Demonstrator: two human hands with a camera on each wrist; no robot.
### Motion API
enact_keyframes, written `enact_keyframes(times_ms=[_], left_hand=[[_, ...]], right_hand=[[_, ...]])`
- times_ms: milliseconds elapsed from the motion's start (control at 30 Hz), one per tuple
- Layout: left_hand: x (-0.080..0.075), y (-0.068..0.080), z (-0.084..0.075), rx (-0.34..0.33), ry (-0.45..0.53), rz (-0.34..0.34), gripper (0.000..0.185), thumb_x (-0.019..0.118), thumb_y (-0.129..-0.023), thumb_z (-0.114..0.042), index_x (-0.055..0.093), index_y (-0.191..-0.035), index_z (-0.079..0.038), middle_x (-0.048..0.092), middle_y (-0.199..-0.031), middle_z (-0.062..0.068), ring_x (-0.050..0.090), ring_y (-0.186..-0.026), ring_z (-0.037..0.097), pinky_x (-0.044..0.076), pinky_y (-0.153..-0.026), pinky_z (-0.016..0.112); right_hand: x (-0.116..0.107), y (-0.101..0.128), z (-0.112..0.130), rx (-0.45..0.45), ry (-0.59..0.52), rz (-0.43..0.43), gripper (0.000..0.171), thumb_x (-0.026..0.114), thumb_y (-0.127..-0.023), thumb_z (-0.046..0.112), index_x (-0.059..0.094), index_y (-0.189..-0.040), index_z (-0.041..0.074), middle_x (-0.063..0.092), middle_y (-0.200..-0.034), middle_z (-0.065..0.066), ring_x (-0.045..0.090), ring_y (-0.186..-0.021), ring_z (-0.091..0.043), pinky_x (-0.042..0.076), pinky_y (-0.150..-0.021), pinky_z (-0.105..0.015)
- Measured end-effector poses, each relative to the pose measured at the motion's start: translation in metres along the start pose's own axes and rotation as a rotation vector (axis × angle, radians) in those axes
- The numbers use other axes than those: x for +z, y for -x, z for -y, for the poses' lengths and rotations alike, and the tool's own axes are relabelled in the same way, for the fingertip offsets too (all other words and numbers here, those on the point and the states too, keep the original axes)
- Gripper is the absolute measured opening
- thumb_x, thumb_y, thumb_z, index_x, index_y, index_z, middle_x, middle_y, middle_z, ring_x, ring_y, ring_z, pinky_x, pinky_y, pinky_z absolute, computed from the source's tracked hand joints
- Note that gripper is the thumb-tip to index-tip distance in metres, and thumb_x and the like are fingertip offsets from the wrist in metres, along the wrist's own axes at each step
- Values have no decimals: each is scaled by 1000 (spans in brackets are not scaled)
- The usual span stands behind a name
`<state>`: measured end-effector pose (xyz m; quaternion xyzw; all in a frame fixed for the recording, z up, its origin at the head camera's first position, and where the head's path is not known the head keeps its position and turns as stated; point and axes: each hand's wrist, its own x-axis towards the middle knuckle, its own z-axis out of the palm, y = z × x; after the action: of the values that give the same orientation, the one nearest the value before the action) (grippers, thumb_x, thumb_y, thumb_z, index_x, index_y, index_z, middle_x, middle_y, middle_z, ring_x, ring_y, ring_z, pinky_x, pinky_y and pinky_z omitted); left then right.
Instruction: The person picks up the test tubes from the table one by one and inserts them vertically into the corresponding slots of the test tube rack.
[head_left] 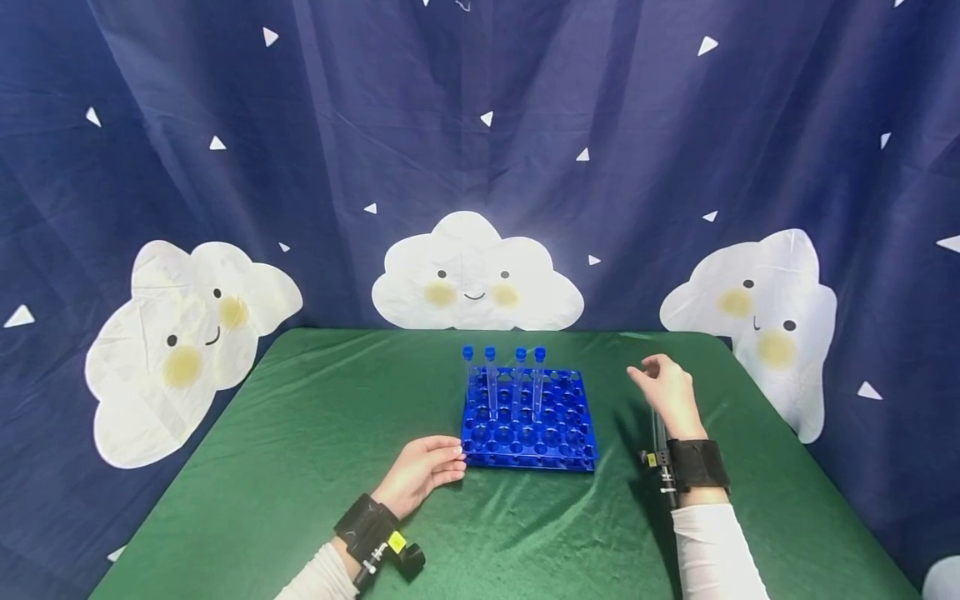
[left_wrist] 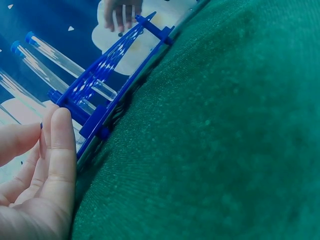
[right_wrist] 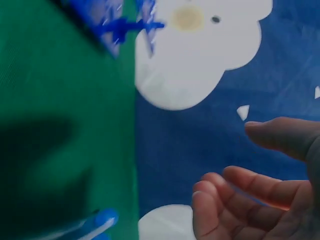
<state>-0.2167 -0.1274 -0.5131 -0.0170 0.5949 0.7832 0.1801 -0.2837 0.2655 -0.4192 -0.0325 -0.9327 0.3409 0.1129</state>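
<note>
- Green cloth covers the table (head_left: 315, 433); behind hangs a navy curtain (head_left: 225, 100) with smiling clouds.
- A blue tube rack (head_left: 529, 421) sits mid-table, four capped tubes (head_left: 504, 379) upright in its far rows.
- Left hand (head_left: 420, 473) rests straight fingertips against the rack's near-left corner.
- Right hand (head_left: 666, 392) hovers right of the rack, fingers loosely curled, empty; a loose tube (head_left: 659, 433) lies beneath.
- Risk: a push could slide the rack on slick cloth and tip the tubes.

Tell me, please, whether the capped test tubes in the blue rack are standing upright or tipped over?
Upright: four test tubes stand in the rack's back rows, blue caps on top.
</note>
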Motion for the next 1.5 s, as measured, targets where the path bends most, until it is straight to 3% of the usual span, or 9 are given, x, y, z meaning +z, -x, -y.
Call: enact_keyframes(times_ms=[233,400,567,667,933,1167,1500], left_hand=[[0,0,0,-4,-1,-3,35,64,-92,-6,53,-121,10,69,-90,5,68,-79,12,62,-78,27],[-1,0,0,-4,-2,-1,36,64,-92,-6,53,-122,10,69,-90,5,68,-79,12,62,-78,27],[0,0,0,-2,-11,1,38,64,-92,-7,52,-123,10,69,-91,5,68,-80,12,62,-78,27],[0,-1,0,-2,-14,-1,39,64,-92,-8,51,-124,11,68,-91,5,68,-80,12,61,-79,27],[0,-2,1,-2,-11,3,41,64,-93,-8,50,-126,11,68,-92,6,68,-80,12,62,-79,27],[0,-1,2,-7,-5,0,41,64,-92,-7,50,-126,12,68,-91,6,68,-80,12,62,-79,28],[1,-1,0,-8,-11,0,41,65,-92,-9,51,-125,11,68,-92,6,68,-81,13,61,-79,28]], right_hand=[[1,-2,-19,107,110,105,43,57,-95,26,57,-114,-13,59,-114,-35,57,-102,-50,50,-84,-56],[5,-3,-27,134,150,130,40,58,-92,23,59,-108,-14,62,-108,-34,59,-97,-48,52,-80,-55],[10,-4,-35,131,186,123,29,61,-89,21,59,-76,-4,61,-75,-19,59,-73,-36,50,-62,-43],[13,-4,-37,131,192,127,29,62,-88,20,52,-67,2,54,-67,-11,54,-65,-29,46,-56,-38],[22,-1,-36,116,212,130,12,55,-79,6,56,-77,-6,56,-71,-19,51,-63,-31,45,-53,-39],[25,2,-34,139,219,133,25,53,-82,2,56,-100,-14,61,-93,-35,58,-74,-41,50,-58,-47],[20,-4,-36,138,184,174,29,56,-82,8,55,-102,-12,61,-93,-28,57,-73,-33,50,-59,-40]])
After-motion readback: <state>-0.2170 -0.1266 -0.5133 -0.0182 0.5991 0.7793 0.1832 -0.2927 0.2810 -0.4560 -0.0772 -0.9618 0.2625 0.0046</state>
